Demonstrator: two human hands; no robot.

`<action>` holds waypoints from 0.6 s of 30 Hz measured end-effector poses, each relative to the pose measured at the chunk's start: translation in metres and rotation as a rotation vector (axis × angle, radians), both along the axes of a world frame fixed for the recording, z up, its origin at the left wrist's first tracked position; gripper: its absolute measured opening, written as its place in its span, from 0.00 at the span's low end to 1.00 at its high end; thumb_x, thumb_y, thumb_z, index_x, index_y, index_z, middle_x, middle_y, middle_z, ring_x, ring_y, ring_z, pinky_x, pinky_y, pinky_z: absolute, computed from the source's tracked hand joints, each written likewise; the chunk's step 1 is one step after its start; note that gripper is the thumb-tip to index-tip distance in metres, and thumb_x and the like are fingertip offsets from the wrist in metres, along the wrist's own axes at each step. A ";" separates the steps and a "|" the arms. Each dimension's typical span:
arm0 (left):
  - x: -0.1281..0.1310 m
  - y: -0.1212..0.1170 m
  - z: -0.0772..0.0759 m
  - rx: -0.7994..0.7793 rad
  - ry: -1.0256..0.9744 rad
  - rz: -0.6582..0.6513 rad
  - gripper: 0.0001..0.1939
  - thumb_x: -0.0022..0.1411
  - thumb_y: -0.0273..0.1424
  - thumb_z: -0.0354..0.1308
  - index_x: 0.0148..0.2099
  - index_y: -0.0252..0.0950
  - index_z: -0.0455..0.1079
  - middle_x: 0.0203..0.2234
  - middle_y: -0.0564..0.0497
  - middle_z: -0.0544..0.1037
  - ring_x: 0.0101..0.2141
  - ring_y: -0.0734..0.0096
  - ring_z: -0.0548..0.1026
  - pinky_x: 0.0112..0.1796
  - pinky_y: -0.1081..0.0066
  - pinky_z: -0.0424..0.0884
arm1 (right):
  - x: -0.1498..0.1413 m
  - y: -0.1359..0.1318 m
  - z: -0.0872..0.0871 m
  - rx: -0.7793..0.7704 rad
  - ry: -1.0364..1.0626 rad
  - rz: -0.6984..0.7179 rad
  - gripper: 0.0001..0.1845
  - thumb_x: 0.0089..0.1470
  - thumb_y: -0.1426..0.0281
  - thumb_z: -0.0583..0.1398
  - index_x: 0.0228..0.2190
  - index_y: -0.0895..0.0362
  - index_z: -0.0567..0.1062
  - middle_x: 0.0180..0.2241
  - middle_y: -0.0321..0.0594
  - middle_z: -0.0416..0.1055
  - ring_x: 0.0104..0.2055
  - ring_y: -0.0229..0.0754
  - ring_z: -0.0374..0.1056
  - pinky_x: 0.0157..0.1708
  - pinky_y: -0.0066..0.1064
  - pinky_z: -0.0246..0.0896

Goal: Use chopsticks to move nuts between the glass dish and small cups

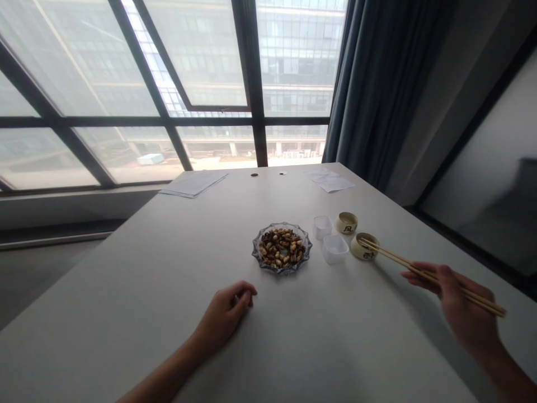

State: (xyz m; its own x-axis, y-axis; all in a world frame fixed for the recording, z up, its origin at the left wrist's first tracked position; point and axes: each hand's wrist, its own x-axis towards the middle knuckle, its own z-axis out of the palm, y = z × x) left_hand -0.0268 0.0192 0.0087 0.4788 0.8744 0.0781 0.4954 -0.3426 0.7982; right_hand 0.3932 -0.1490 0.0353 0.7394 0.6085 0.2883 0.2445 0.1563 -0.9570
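My right hand (459, 299) holds a pair of wooden chopsticks (398, 259), fingers wrapped round them. Their tips reach over the mouth of the nearer cream ceramic cup (364, 253), which bears a dark character; whether anything is between the tips is too small to tell. A second cream cup (346, 225) stands just behind it. Left of the cups are two clear plastic containers, a nearer one (334, 254) and a farther one (321, 234). My left hand (229, 308) rests on the table with curled fingers, apparently holding nothing, in front of a scalloped glass dish (257, 258) of mixed nuts (283, 246).
The white table (168, 296) runs back toward a large window. A stack of papers (195, 183) lies at its far left, loose sheets (330, 180) at its far right. Two small round holes sit near the back edge. A dark blue curtain (377, 84) hangs at the right.
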 end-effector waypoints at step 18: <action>0.002 -0.003 0.002 -0.016 -0.030 0.020 0.15 0.65 0.37 0.51 0.37 0.35 0.76 0.24 0.51 0.77 0.26 0.66 0.71 0.30 0.72 0.64 | -0.078 0.038 0.052 0.034 -0.136 0.364 0.20 0.62 0.54 0.61 0.38 0.57 0.84 0.35 0.48 0.82 0.35 0.51 0.81 0.40 0.42 0.79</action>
State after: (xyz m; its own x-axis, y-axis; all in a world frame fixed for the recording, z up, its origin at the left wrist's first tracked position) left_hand -0.0250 0.0160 0.0104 0.4592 0.8849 0.0780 0.4775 -0.3199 0.8183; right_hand 0.3150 -0.1113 0.0872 0.4306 0.8124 0.3932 0.2914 0.2872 -0.9125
